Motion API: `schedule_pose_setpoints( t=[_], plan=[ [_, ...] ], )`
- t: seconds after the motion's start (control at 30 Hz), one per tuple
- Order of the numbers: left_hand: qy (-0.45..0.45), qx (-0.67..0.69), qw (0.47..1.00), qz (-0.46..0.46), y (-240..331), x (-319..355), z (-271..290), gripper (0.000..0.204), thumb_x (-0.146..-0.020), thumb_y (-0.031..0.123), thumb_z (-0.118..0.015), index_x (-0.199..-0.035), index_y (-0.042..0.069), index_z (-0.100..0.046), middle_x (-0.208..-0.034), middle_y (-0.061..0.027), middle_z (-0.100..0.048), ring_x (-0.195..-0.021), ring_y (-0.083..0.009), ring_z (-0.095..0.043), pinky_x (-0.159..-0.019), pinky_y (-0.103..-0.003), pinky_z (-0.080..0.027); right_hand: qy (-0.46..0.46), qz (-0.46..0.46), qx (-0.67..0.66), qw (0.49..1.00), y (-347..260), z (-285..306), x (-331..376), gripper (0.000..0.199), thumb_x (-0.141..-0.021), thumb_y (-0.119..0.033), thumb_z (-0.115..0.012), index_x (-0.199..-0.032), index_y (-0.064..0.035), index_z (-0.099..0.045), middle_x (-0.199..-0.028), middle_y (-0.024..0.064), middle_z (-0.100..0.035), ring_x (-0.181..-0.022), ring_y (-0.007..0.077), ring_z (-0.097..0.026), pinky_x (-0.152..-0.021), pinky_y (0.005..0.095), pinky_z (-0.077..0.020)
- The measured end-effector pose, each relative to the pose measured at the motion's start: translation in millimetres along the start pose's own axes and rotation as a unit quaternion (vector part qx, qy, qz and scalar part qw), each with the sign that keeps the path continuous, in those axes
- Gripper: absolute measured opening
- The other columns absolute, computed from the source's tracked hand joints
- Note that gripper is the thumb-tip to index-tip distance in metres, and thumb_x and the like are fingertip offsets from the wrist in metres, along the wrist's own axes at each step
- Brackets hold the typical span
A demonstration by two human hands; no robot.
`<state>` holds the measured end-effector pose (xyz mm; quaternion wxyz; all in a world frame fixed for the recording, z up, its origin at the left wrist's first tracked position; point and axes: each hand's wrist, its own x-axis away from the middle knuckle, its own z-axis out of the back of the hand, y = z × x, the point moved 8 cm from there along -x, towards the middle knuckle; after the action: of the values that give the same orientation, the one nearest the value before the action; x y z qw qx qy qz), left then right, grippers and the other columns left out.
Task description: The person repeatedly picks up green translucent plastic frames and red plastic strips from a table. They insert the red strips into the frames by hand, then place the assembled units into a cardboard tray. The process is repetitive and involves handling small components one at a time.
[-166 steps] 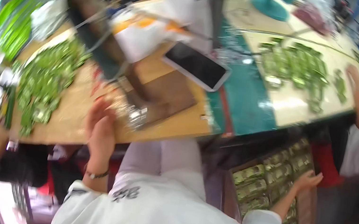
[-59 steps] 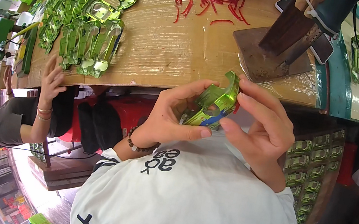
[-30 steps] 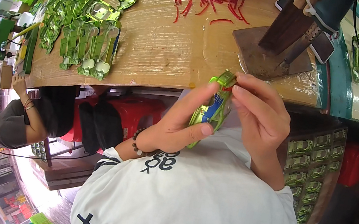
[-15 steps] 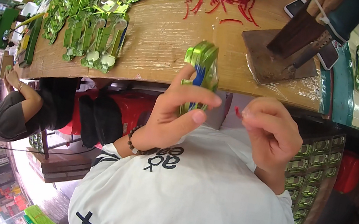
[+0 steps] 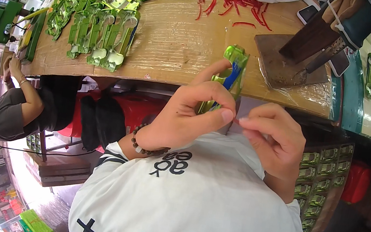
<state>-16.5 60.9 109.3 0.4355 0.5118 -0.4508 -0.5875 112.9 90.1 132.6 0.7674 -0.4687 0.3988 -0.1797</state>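
Over the table's front edge, my left hand grips a shiny green plastic part that has a blue strip along its side. The thumb and a bent finger of that hand meet at their tips, in front of the part's lower end. Just to the right, my right hand is closed in a pinch, its fingertips almost at my left thumb. Only a trace of the small red strip in that pinch shows between the two hands.
Loose red strips lie at the back of the table. Green parts crowd its left side. A tool on a brown plate stands to the right, beside a phone. A co-worker's arm is at far left.
My right hand has moved left, bringing its red strip to the left hand's fingertips. The green part has turned and shifted slightly right, and my left thumb and finger have come together.
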Motion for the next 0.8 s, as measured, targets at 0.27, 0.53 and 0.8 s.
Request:
schedule_pose_setpoints(
  t=[0.27,0.53,0.8],
  plan=[
    [0.038,0.157,0.984,0.079,-15.1,6.9,-0.7,0.008,-0.082,0.011,-0.057,-0.081,0.004,-0.06,-0.082,-0.0011,-0.06,-0.12,-0.0242,-0.031,-0.104,-0.041,-0.01,0.101,0.206,0.241,0.943,-24.9,-4.0,4.4,0.033,-0.052,0.002,-0.066,-0.084,-0.0011,-0.065,-0.075,0.0069,-0.06,-0.063,0.0214,-0.054,-0.053,0.0277,-0.0444],
    [0.045,0.212,0.974,0.069,-18.8,4.8,-0.6,0.015,-0.086,0.015,-0.052,-0.078,0.005,-0.058,-0.076,-0.0006,-0.057,-0.114,-0.0213,-0.035,-0.104,-0.041,-0.009,0.115,0.187,0.175,0.96,-15.9,-5.0,8.9,0.031,-0.053,0.007,-0.065,-0.083,-0.0014,-0.065,-0.077,0.0082,-0.06,-0.065,0.0212,-0.055,-0.054,0.0272,-0.0449],
    [0.002,0.027,0.997,-0.074,-6.0,8.1,10.2,0.015,-0.086,0.015,-0.052,-0.076,0.006,-0.059,-0.091,-0.0086,-0.055,-0.108,-0.0243,-0.045,-0.104,-0.037,-0.014,0.152,0.135,0.109,0.973,-9.9,7.1,12.6,0.028,-0.057,0.012,-0.065,-0.083,-0.0004,-0.064,-0.079,0.0106,-0.061,-0.068,0.0224,-0.059,-0.058,0.0272,-0.0469]
  ],
)
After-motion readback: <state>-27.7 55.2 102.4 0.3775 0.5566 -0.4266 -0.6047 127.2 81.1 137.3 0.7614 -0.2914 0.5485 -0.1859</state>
